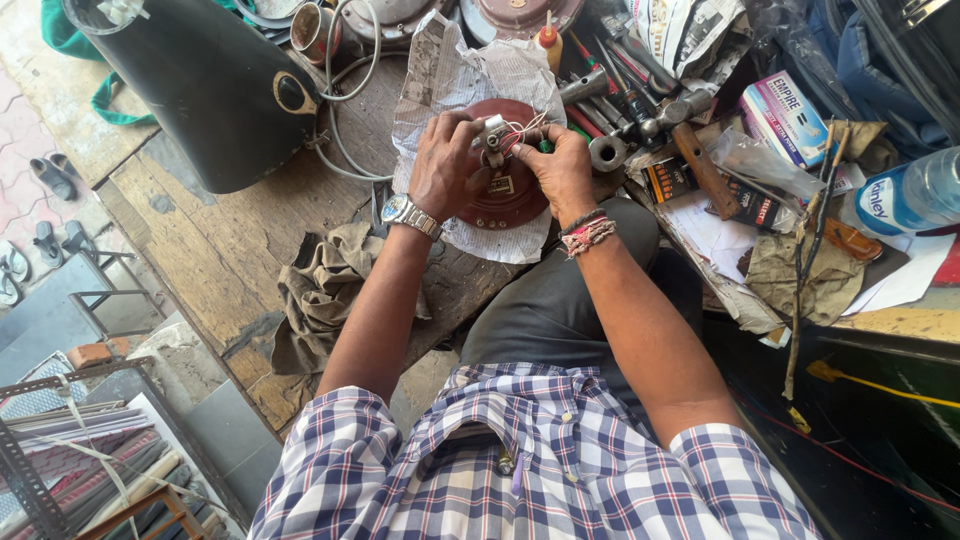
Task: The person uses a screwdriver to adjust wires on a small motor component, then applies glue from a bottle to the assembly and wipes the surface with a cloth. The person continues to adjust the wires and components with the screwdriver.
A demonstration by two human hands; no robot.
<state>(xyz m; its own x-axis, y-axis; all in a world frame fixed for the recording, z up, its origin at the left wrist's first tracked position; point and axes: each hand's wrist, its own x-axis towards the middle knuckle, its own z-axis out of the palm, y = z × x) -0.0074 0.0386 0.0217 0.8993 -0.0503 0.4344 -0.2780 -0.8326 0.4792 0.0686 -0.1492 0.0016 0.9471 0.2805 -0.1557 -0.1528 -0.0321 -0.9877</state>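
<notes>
Both of my hands are on the round reddish-brown motor plate (505, 200), which lies on a sheet of crumpled newspaper (440, 75) spread over my knee and the edge of the wooden counter (225, 250). My left hand (445, 165), a steel watch (410, 213) on its wrist, curls over the plate's left side, fingers closed around the small metal part (492, 130) at the top of the plate. My right hand (562, 170), thread bands (588, 235) on its wrist, is pinched shut on a bundle of thin red and white wires (520, 135) just beside that part; a green tool handle (546, 146) pokes out under those fingers, though I cannot tell whether they grip it. Beyond the plate, hammers and screwdrivers (640, 110) lie heaped together. A black curved casing (200, 90) sits at my far left, a dirty rag (325, 290) under my left forearm, and a plastic water bottle (915, 190) well off to the right.
</notes>
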